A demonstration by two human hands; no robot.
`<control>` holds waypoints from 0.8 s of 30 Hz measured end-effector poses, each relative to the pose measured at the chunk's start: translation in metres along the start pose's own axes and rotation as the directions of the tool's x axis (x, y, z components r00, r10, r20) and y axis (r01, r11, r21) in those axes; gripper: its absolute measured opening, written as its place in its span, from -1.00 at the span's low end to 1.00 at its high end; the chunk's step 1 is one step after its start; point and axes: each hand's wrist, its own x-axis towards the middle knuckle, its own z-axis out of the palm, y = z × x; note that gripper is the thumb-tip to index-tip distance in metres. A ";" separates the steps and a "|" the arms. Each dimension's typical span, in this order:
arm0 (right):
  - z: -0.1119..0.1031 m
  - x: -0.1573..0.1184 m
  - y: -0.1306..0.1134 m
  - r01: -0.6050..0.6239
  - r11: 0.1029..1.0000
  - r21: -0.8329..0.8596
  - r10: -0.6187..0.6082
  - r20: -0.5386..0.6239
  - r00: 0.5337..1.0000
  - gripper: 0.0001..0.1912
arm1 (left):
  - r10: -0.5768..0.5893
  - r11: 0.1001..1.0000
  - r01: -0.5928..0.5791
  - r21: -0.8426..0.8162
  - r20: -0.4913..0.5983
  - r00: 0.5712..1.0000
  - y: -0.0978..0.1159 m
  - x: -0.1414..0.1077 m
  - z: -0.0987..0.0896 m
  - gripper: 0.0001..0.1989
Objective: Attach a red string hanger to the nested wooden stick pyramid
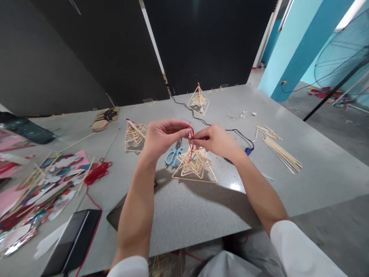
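Note:
Red yarn (191, 143) is pinched between the fingertips of both hands, forming a loop above a star-shaped stick frame (193, 169). My left hand (165, 136) grips it from the left, thumb against fingers. From the right, my right hand (215, 141) pinches the same yarn. Its lower end runs down to the top of the frame, which is built of thin pale sticks and stands on the table (178, 207). Behind the frame, partly hidden, lie scissors with light-blue handles (173, 156).
Two more stick frames stand nearby, one at left (135, 135) and one at back (198, 100). Loose sticks (284, 154) lie right. A red yarn bundle (97, 172), a black case (77, 238) and colourful scraps (43, 192) lie left. A black cable (201, 121) crosses behind.

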 end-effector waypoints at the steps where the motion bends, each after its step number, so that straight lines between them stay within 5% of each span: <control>1: 0.000 0.000 0.000 -0.004 1.000 -0.001 0.004 0.001 1.000 -0.68 | 0.005 1.000 -0.005 0.000 -0.001 1.000 0.000 0.000 0.000 -0.64; 24: -0.001 0.000 0.001 0.011 0.999 0.053 -0.013 0.055 0.998 -0.71 | -0.058 0.998 0.058 0.007 -0.044 0.997 0.005 -0.001 0.011 -0.75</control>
